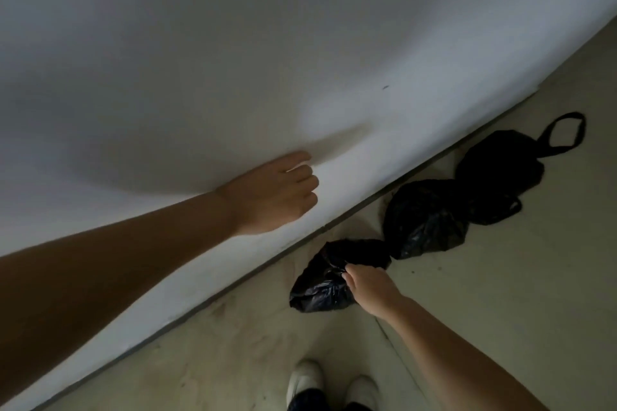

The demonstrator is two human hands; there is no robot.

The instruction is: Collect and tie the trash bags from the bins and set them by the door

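Note:
Three black trash bags lie in a row on the floor along the foot of a white wall. My right hand grips the knotted top of the nearest bag, which rests on the floor. The middle bag sits just beyond it, touching it. The farthest bag has loop handles sticking up and out to the right. My left hand is raised against the wall with its fingers curled and nothing in it.
The white wall fills the upper left and meets the beige floor along a dark diagonal line. My two white shoes stand at the bottom of the view. No door is visible.

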